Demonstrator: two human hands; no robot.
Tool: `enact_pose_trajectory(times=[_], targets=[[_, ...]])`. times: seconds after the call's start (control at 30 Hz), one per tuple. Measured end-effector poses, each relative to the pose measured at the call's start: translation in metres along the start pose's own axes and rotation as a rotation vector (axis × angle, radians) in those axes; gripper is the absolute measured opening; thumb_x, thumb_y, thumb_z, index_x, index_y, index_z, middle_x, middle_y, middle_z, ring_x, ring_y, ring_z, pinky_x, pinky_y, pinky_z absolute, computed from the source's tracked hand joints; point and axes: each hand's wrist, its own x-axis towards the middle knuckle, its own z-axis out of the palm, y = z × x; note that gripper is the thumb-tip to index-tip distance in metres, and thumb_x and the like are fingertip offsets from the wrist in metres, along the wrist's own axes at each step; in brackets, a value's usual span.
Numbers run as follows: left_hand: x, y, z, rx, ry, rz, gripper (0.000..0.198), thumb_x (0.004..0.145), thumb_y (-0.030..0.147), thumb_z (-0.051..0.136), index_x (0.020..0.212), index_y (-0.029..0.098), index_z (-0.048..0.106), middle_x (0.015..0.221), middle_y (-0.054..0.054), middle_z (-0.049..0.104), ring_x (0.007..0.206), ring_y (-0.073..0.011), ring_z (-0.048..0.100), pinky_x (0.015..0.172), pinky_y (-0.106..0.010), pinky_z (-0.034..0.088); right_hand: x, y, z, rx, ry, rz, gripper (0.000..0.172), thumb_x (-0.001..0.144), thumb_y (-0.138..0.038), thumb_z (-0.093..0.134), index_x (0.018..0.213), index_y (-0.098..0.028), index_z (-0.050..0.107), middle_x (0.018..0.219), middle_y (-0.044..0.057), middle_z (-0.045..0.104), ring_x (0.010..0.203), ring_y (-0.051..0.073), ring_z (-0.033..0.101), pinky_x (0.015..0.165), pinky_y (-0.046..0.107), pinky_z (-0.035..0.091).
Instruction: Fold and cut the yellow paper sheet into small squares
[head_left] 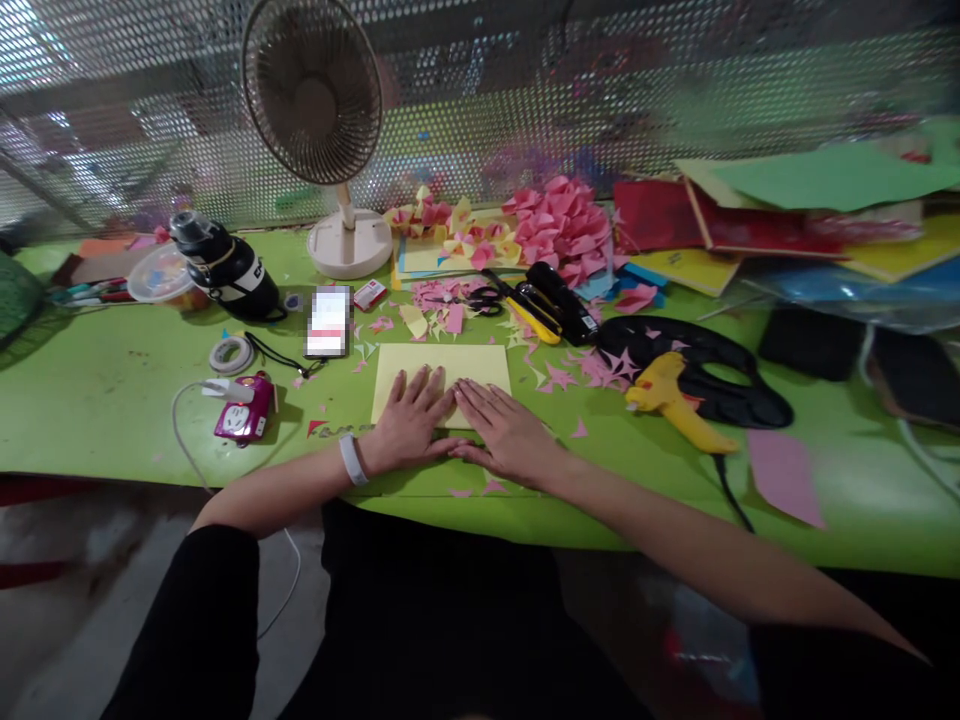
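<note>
A pale yellow sheet of paper [450, 358] lies flat on the green table in front of me. My left hand [409, 425] rests on its lower left part, fingers spread and palm down. On the lower right part lies my right hand [506, 432], flat with its fingers stretched out and close together. The fingertips and thumbs of both hands nearly meet at the middle of the sheet. Whether the sheet is folded or single, I cannot tell. Pink paper scraps [559, 377] are scattered to the right of the sheet.
Behind are a fan [349, 245], folded pink paper pieces [559, 225], scissors [484, 298], a yellow cutter [536, 315] and a black stapler [568, 305]. A yellow glue gun [679, 405] lies right. Leftward are a bottle [232, 275], a tape roll [231, 354] and a purple power adapter [247, 410].
</note>
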Motion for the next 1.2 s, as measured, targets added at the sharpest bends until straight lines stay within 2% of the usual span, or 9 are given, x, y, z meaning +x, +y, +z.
enact_pose_trajectory(times=[0.07,0.23,0.43,0.6,0.8,0.9,1.03,1.2], targets=[[0.000,0.001,-0.002,-0.009,-0.020,0.000,0.099,0.097,0.087,0.031,0.170,0.020,0.034,0.178,-0.018,0.022,0.167,-0.0419,0.016,0.133,-0.065,0.010,-0.001,0.001,0.000,0.012,-0.017,-0.004,0.099,0.105,-0.074,0.028,0.171,0.000,0.019,0.175,0.025,0.021,0.164,0.036,0.021,0.134,0.055,0.024],[-0.002,-0.006,-0.004,-0.035,-0.056,0.043,0.104,0.095,0.089,0.034,0.172,0.019,0.027,0.179,-0.019,0.013,0.167,-0.0427,0.009,0.133,-0.065,0.007,-0.007,0.008,-0.002,0.050,-0.051,-0.038,0.105,0.104,-0.075,0.033,0.170,-0.009,-0.015,0.177,0.022,0.005,0.165,0.035,0.010,0.134,0.058,0.022],[-0.018,-0.029,-0.019,-0.035,-0.116,0.213,0.093,0.097,0.085,0.041,0.173,0.033,0.026,0.181,-0.011,0.008,0.168,-0.0416,0.005,0.135,-0.061,0.006,-0.010,0.012,-0.001,0.082,-0.093,-0.056,0.110,0.103,-0.076,0.038,0.164,-0.017,-0.031,0.177,0.017,-0.007,0.164,0.036,0.005,0.134,0.058,0.019],[-0.018,-0.030,-0.023,-0.022,-0.125,0.254,0.092,0.098,0.083,0.044,0.173,0.033,0.026,0.182,-0.009,0.006,0.168,-0.0431,0.002,0.135,-0.061,0.005,-0.011,0.021,-0.002,0.107,-0.132,-0.039,0.110,0.102,-0.076,0.041,0.163,-0.024,-0.034,0.177,0.011,-0.013,0.164,0.037,0.005,0.135,0.059,0.014],[0.015,-0.020,-0.011,-0.046,-0.100,0.190,0.091,0.098,0.083,0.043,0.172,0.034,0.026,0.182,-0.007,0.010,0.167,-0.0440,0.005,0.135,-0.064,0.007,-0.005,0.056,-0.013,0.137,-0.201,0.040,0.101,0.103,-0.072,0.039,0.165,-0.031,-0.030,0.178,0.003,-0.012,0.164,0.036,0.004,0.135,0.058,0.011],[0.022,-0.024,-0.011,-0.046,-0.102,0.206,0.092,0.097,0.084,0.044,0.172,0.034,0.027,0.182,-0.006,0.008,0.167,-0.0439,0.003,0.134,-0.063,0.006,-0.005,0.063,-0.017,0.139,-0.214,0.055,0.101,0.103,-0.073,0.037,0.165,-0.029,-0.029,0.177,0.004,-0.014,0.164,0.036,0.002,0.134,0.060,0.009],[0.011,-0.038,-0.021,-0.037,-0.158,0.271,0.093,0.099,0.083,0.040,0.173,0.030,0.022,0.182,-0.009,0.007,0.168,-0.0399,0.006,0.135,-0.060,0.004,-0.010,0.062,-0.018,0.122,-0.214,0.051,0.100,0.104,-0.073,0.032,0.163,-0.024,-0.032,0.175,0.008,-0.017,0.164,0.037,0.000,0.133,0.063,0.007],[-0.017,-0.057,-0.035,-0.030,-0.192,0.290,0.099,0.099,0.085,0.035,0.174,0.024,0.012,0.181,-0.012,0.010,0.169,-0.0323,0.012,0.136,-0.054,0.002,-0.025,0.071,-0.017,0.102,-0.186,0.057,0.102,0.103,-0.074,0.034,0.163,-0.027,-0.033,0.176,0.007,-0.017,0.164,0.038,0.003,0.134,0.063,0.009]])
